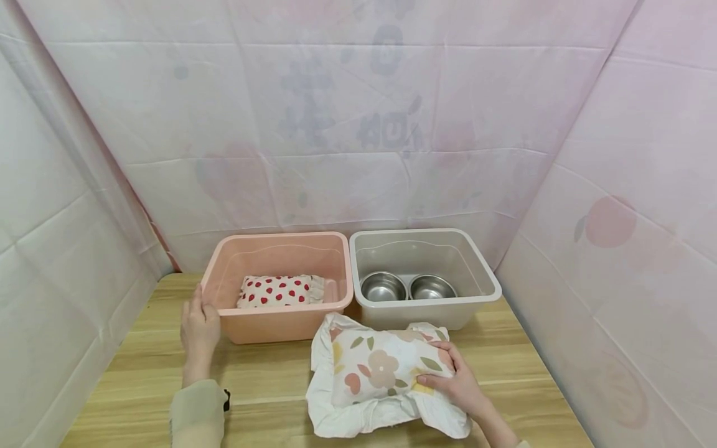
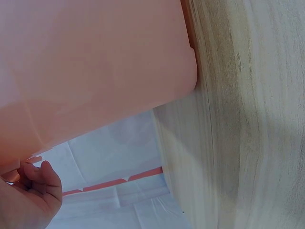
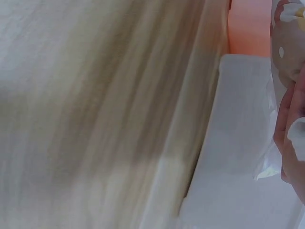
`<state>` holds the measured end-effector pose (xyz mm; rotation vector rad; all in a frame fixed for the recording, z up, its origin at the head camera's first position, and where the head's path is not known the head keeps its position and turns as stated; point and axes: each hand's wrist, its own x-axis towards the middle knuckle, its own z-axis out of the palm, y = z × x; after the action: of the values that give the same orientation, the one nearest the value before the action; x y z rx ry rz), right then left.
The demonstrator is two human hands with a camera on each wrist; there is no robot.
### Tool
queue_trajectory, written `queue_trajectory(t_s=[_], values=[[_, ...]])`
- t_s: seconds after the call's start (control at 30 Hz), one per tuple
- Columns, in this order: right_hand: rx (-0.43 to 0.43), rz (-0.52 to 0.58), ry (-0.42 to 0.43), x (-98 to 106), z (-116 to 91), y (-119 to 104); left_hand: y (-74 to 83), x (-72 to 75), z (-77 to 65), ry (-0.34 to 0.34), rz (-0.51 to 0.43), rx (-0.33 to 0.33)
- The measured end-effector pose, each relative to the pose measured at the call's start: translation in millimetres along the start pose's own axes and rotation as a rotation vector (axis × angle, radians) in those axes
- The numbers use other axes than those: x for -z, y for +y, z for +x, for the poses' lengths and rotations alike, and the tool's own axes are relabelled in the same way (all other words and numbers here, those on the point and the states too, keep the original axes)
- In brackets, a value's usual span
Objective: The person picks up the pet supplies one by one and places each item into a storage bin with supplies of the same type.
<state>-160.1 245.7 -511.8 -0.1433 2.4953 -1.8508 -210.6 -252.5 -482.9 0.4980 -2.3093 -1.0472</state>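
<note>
My left hand (image 1: 200,330) grips the left rim of a peach plastic bin (image 1: 280,326); in the left wrist view its curled fingers (image 2: 46,176) are at the rim. Inside that bin lies a small cushion with red strawberry-like spots (image 1: 274,291). My right hand (image 1: 456,382) holds a ruffled, flower-printed pillow (image 1: 381,367) by its right side, in front of the bins. In the right wrist view only part of this right hand (image 3: 293,129) and the pillow (image 3: 283,52) shows, at the right edge.
A pale grey bin (image 1: 414,316) stands right of the peach one, with two metal bowls (image 1: 383,289) inside. Both bins are on a wood-grain table (image 1: 263,398). Pale printed cloth (image 1: 358,186) hangs behind and along both sides.
</note>
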Motion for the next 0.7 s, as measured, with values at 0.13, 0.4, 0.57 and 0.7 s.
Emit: queue_trajectory(t_s=[0.13,0.4,0.57,0.7], values=[[0.034,0.018,-0.005,-1,0,-6,-1.0,-0.1,0.4,0.002,0.001,-0.003],[0.011,0.022,-0.005,-3,2,-14,-1.0,-1.1,0.7,0.004,0.002,-0.002],[-0.017,0.021,-0.016,-3,2,-19,-1.3,-1.4,0.8,0.004,-0.002,-0.003],[-0.022,0.009,-0.023,-3,0,-24,-2.2,-1.8,1.0,0.007,-0.005,-0.01]])
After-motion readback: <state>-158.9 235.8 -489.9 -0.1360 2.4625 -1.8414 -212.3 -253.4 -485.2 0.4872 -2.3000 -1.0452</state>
